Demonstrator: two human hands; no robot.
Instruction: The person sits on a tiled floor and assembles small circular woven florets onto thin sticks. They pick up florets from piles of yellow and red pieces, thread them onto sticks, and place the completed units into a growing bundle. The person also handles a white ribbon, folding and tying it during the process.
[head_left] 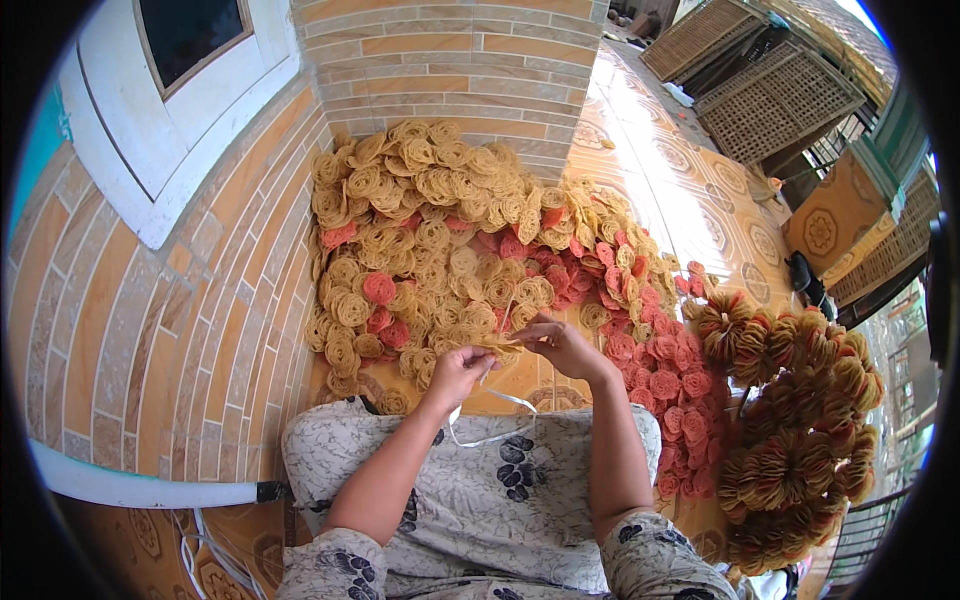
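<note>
Above my lap, my left hand (460, 374) is closed in a pinch on a yellow lacy disc (506, 353). My right hand (566, 349) reaches in from the other side, fingertips drawn together at the disc's edge; what they pinch is too small to make out. A thin white strip (514, 399) passes by the disc and loops down over my lap. Beyond my hands lies a broad heap of similar yellow lacy discs (440, 240), with red lacy discs (379, 288) scattered among them. More red discs (665, 383) spread beside my right knee.
Bundled yellow and red discs (790, 430) stand in thick rows at the right. A brick-patterned wall (180, 330) runs along the left, with a white panel (190, 130) above. Woven racks (780, 100) lean at the far right. A white tube (150, 488) juts in at lower left.
</note>
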